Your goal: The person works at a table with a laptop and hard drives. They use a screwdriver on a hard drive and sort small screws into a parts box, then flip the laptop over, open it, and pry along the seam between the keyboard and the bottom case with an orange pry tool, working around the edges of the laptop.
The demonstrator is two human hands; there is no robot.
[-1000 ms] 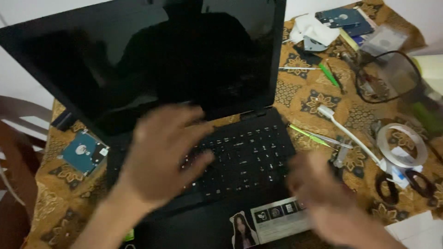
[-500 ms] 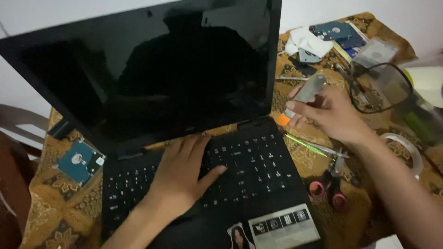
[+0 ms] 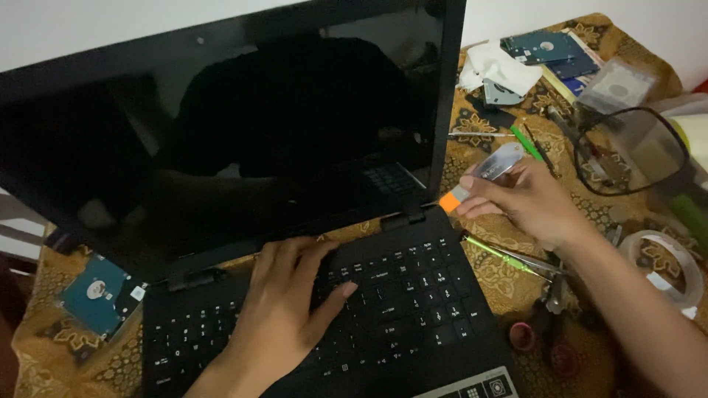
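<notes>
Left hand flat, fingers spread, right hand in pinching grip

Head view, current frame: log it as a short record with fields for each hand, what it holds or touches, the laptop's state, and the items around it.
left hand: flat on the laptop keyboard, fingers spread near the hinge
right hand: pinching a USB stick, silver body with orange tip, beside the laptop's right edge; whether it touches the laptop cannot be told
laptop: open, screen dark
surface: patterned cloth
nearby: hard drive left of the laptop; green-handled tool; scissors; tape roll
</notes>
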